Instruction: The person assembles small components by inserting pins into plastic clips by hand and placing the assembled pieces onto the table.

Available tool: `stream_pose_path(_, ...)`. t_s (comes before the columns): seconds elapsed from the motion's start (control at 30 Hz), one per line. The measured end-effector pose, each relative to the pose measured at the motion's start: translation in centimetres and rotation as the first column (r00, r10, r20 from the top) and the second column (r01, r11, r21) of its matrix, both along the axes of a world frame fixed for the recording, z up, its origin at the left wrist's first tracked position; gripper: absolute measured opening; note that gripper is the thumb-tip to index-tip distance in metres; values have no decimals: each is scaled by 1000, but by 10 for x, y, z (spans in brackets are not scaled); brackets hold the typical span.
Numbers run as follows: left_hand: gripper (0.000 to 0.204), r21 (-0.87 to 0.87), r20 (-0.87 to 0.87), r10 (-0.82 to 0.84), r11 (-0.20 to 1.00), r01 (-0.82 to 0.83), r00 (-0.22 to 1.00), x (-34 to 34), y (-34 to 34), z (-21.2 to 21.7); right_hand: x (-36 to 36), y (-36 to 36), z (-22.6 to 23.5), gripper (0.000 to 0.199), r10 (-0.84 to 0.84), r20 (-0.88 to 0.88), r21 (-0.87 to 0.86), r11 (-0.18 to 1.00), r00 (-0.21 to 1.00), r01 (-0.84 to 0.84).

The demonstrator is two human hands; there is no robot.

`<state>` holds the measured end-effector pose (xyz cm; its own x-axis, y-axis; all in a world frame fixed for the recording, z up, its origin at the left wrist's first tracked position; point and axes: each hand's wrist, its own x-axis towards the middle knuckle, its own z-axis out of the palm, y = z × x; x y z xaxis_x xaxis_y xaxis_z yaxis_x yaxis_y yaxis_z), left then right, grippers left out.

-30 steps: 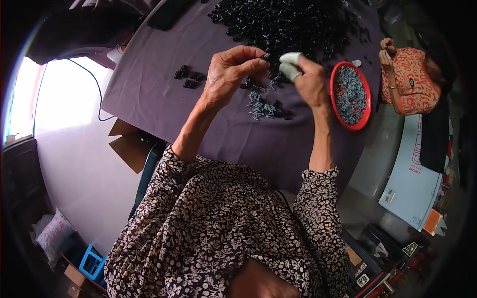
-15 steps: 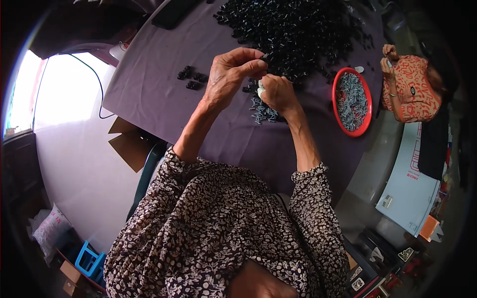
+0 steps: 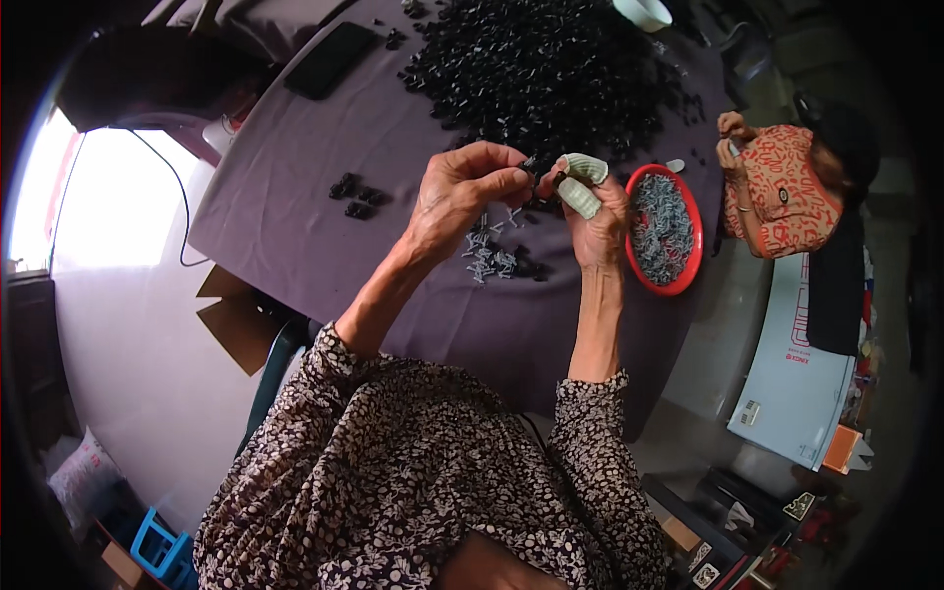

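A purple cloth (image 3: 324, 246) covers the table in front of us, with a big heap of black parts (image 3: 551, 69) across the far side and a red bowl (image 3: 694, 258) of grey pins on our right. Just below our hands lies a small scatter of grey pins (image 3: 489, 258), and a few finished black pieces (image 3: 356, 195) sit apart to the left. A dark phone (image 3: 329, 59) rests near the far edge.

Now we have both hands up over the cloth, close together. Our left hand (image 3: 462, 192) is pinched shut, thumb against fingertips, on a small black part (image 3: 532, 169). Our right hand (image 3: 590, 211), with pale finger guards on two fingers, is curled in and meets that part from the other side; whether it grips a pin of its own we cannot tell, it is too small to see.

To do this well, we judge it best to keep the part steady in the left pinch, line the pieces up squarely before pressing, and stay low over the cloth so a slip drops nothing far.

A second person in an orange patterned top (image 3: 777, 202) sits beyond the bowl.
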<state>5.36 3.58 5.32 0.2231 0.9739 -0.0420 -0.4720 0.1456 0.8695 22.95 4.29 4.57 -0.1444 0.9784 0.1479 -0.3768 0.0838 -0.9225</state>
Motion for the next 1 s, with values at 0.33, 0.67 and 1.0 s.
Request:
stream_pose_path(0.33, 13, 29, 90, 8, 1000, -11, 996, 25, -3, 26, 1, -1, 40, 23, -175, 96, 243, 959, 980, 147)
stream_pose_path(0.67, 12, 65, 22, 43, 997, -45, 999, 26, -7, 31, 13, -7, 50, 24, -143, 241, 248, 965, 960, 82)
stream_pose_path(1.0, 15, 129, -126, 40, 991, -24, 991, 25, -9, 24, 19, -2, 61, 33, -201, 604, 439, 892, 771, -111)
